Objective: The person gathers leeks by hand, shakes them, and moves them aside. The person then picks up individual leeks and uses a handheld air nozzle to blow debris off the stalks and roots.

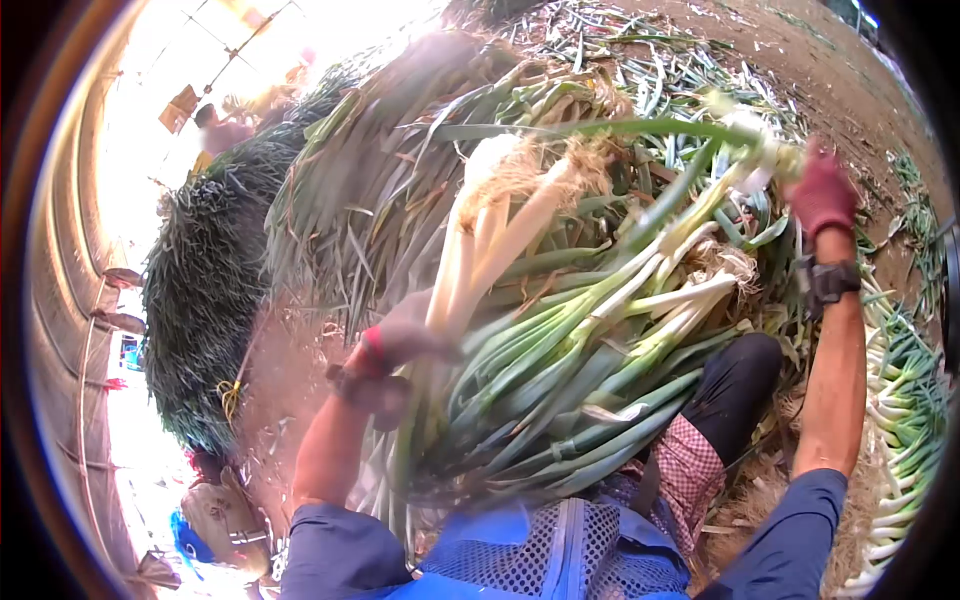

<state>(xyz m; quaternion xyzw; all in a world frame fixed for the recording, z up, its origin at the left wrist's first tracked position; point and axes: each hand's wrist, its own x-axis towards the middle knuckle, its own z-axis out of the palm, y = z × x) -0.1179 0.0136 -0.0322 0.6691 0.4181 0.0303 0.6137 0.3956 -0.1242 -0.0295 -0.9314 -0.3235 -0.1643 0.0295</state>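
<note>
both hands (400,340) (gloved) on leeks (560,330)

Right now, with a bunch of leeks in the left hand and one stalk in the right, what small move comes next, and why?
Probably bring the right hand in and lay its stalk against the bunch in the left hand. The stalk is held out apart from the bunch, its root end by the right glove, while the bunch stands root ends up over the lap.
</note>
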